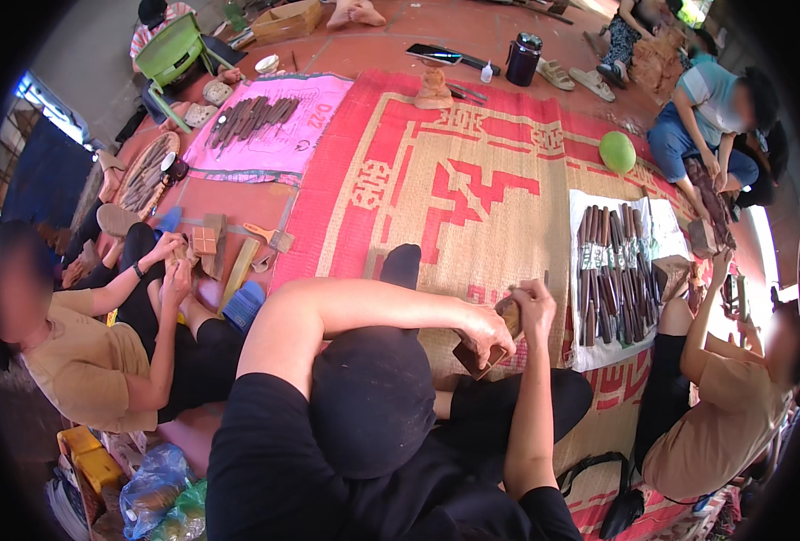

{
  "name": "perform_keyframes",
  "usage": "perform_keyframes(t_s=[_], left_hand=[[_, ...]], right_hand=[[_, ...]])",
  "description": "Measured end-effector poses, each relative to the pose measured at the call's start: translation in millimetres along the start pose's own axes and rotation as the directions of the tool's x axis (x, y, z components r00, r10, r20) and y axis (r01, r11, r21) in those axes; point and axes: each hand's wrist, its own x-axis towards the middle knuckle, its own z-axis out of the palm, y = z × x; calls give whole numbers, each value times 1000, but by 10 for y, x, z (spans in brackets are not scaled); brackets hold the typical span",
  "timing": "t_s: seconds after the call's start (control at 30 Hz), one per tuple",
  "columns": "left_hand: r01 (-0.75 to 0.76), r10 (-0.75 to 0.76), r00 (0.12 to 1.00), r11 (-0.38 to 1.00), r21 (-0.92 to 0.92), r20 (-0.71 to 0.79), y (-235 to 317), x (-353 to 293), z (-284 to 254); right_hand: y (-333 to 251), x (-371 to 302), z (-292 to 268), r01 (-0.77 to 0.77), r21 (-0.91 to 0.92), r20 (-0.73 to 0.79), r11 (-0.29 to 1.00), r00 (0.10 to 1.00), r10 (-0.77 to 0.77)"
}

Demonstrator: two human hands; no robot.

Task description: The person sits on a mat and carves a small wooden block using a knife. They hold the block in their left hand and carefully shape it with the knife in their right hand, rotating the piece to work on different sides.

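As L hand (487,332) bends dn, R hand (535,307) curls.

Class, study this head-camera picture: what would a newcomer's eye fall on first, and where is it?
Probably the large red-and-tan patterned mat spreading across the middle, with a bright green, ball-like thing toward its upper right. Right of centre, dark slim tools stand out in rows on a white cloth. Lower centre, the person's left hand grips a brown block, the right hand close by.
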Motion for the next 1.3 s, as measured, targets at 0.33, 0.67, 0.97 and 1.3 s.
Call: perform_keyframes(t_s=[0.33,0.67,0.97,1.3], left_hand=[[-38,38,999,999,11,-18,-62,76,43],[6,-6,1000,998,59,-4,55,96,22],[-11,11,1000,1000,12,-29,40,26,31],[-19,18,1000,997,74,17,105,105,-32]], right_hand=[[-3,275,-64,-161,-394,-59,905,987,150],[-97,266,62,109,-521,285,846,957,52],[-126,310,127,-6,-491,140,871,987,85],[236,430,221,82,-717,64,692,997,-52]])
